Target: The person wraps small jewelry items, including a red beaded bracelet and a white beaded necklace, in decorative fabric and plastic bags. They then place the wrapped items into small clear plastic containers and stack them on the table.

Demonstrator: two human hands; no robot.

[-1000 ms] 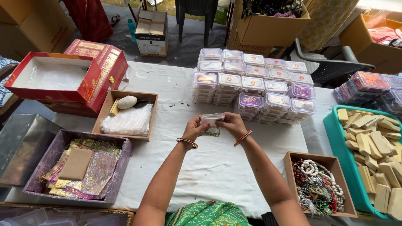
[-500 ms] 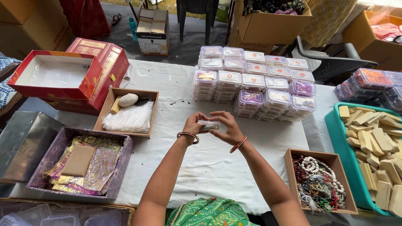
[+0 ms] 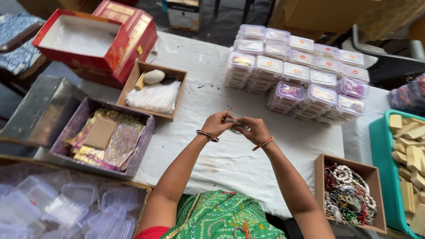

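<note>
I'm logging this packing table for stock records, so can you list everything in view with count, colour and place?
small clear packet: one, see-through, pinched between both hands
stacked lidded boxes: many, clear, far centre of table
red gift box: one, open, far left
wooden tray with plastic bags: one, brown, left of centre
purple tray of foil pouches: one, near left
empty clear containers: many, bottom left
box of beaded strings: one, brown, near right
teal tray of pale blocks: one, right edge
white tablecloth: one, covers the table
left hand: bangle on wrist, holds packet
right hand: bangle on wrist, holds packet
</note>
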